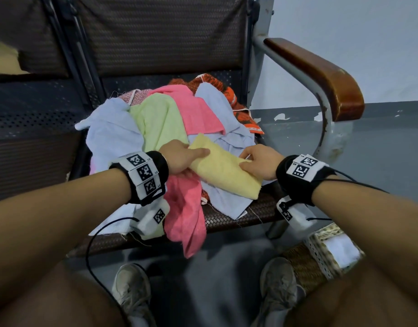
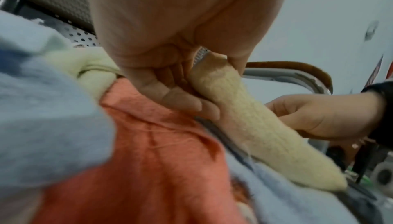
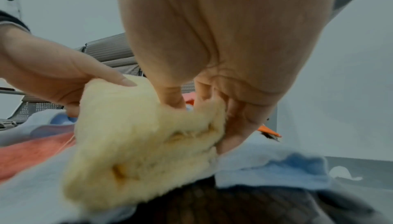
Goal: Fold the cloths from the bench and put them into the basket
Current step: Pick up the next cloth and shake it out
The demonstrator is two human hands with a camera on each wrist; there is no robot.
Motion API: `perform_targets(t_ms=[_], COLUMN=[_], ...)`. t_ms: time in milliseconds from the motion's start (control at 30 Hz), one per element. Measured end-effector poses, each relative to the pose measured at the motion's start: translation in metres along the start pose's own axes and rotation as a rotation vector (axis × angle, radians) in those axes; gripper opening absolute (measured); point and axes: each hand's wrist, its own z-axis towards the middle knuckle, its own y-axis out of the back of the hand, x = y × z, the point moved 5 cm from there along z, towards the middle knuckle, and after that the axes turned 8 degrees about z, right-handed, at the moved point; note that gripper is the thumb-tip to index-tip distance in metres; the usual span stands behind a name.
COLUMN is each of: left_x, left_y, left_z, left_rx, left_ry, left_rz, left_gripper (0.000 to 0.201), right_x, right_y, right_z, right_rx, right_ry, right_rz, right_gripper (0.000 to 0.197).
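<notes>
Both hands, left hand (image 1: 182,159) and right hand (image 1: 260,164), pinching opposite ends of folded yellow cloth (image 1: 224,171) between them atop pile (basket (image 1: 321,256) below right wrist), risking layers slipping open if either pinch loosens.

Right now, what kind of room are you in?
Probably a waiting area or hallway: a row-style metal bench with perforated dark seats, its worn brown wooden armrest, and a plain grey painted wall behind.
</notes>
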Motion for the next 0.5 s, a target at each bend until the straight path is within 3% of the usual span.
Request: perform_targets(t_ms=[67, 133, 200, 333, 500], left_x=[-0.014, -0.031, -0.049, -0.082, -0.113], left_y=[0.001, 0.002, 0.003, 0.003, -0.005], left_z=[-0.004, -0.014, -0.024, -0.052, -0.073], left_rx=[-0.021, -0.019, -0.004, 0.070, 0.168], left_ry=[-0.071, -0.155, -0.244, -0.410, -0.412], left_rz=[-0.163, -0.332, -0.420, -0.516, -0.666], left_gripper=[0.045, 0.029, 0.026, 0.028, 0.045], right_x=[0.008, 0.021, 0.039, 0.060, 0.037], right_y=[0.006, 0.014, 0.024, 0.043, 0.069], right_z=[-0.005, -0.014, -0.029, -0.059, -0.091], right_rx=[-0.006, -0.014, -0.032, -0.053, -0.140], right_ry=[0.032, 0.099, 0.186, 0.254, 0.161], right_rz=[0.030, 0.202, 0.404, 0.638, 0.870], right_gripper=[0.040, 0.059, 0.072, 0.041, 0.040])
